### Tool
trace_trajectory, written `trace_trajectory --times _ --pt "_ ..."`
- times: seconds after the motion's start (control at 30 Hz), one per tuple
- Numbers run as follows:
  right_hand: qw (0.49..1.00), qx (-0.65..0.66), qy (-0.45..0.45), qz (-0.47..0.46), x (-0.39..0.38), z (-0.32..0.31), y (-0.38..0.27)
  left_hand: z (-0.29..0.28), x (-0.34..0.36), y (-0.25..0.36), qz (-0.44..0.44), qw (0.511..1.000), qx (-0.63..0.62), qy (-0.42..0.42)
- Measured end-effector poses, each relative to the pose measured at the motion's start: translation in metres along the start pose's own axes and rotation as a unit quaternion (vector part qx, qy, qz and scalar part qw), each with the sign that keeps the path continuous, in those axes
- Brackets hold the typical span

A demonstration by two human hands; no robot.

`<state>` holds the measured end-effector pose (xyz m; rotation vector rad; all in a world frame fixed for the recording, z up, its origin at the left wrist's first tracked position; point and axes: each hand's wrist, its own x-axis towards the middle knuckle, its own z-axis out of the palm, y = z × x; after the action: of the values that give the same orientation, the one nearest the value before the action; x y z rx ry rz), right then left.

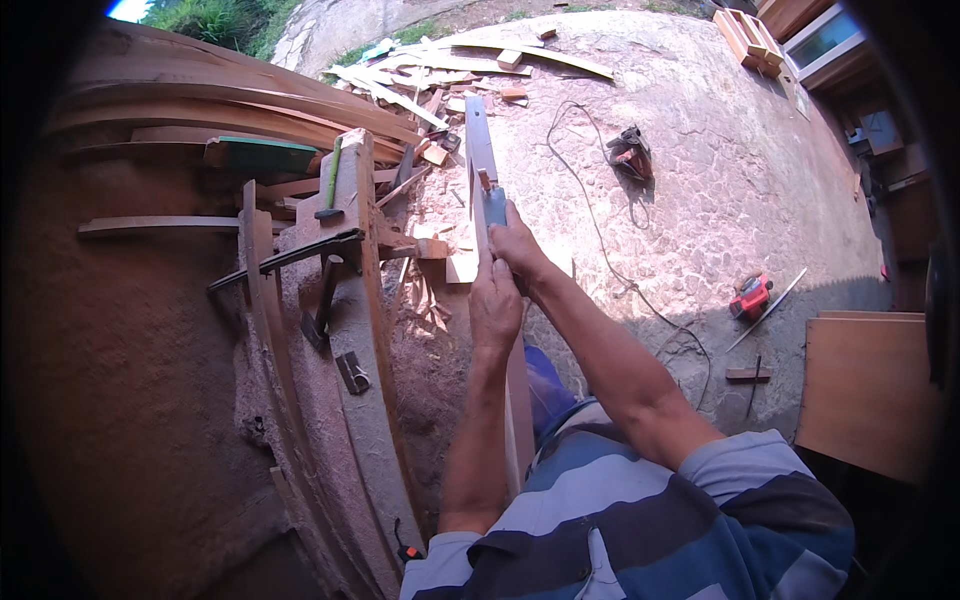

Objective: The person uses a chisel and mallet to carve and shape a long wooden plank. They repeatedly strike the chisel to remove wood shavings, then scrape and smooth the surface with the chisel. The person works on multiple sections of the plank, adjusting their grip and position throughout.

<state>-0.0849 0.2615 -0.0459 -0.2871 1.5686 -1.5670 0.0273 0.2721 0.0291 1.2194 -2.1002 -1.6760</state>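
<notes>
A long, narrow pale wooden board (pixel 516 410) runs away from my body, between my forearms. My right hand (pixel 513 243) is closed around the near end of a blue-grey tool (pixel 495 207) that lies along the board. Ahead of it stretches a long flat grey piece (pixel 480 140) with a hole near its far end; whether it belongs to the tool I cannot tell. Just nearer to me, my left hand (pixel 495 308) is wrapped round the board, touching my right hand. The fingers' undersides are hidden.
On the bench (pixel 345 440) at left lie a green-handled hammer (pixel 333 175), a dark hammer (pixel 322 305), a dark bar (pixel 285 262) and a tape measure (pixel 409 552). Wood scraps (pixel 430 75) lie ahead. A corded power tool (pixel 630 155), red tool (pixel 750 297) and panel (pixel 865 390) are right.
</notes>
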Motion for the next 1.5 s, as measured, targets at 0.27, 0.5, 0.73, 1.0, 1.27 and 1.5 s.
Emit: trace_trajectory --times 0.27,0.5,0.73,1.0,1.27,1.5 --pt "0.999 -0.004 0.005 -0.033 0.002 0.001 0.023 -0.001 -0.009 0.003 0.024 1.000 0.012 0.012" --pt "0.999 -0.004 0.004 -0.048 0.006 0.000 0.013 0.000 -0.011 0.008 0.070 0.996 0.010 0.062" --pt "0.999 0.027 0.002 -0.022 0.003 0.002 0.001 -0.004 0.001 0.006 0.047 0.996 0.046 0.051" --pt "0.999 -0.038 0.019 -0.028 0.029 0.011 -0.004 -0.011 0.019 0.008 0.033 0.998 -0.049 0.036" --pt "0.926 0.233 0.026 -0.296 -0.034 -0.082 -0.144 -0.060 0.068 -0.054 0.036 0.986 -0.114 0.113" --pt "0.986 0.135 0.088 -0.034 -0.079 -0.101 -0.075 -0.036 0.165 -0.045 0.132 0.961 0.226 0.089"
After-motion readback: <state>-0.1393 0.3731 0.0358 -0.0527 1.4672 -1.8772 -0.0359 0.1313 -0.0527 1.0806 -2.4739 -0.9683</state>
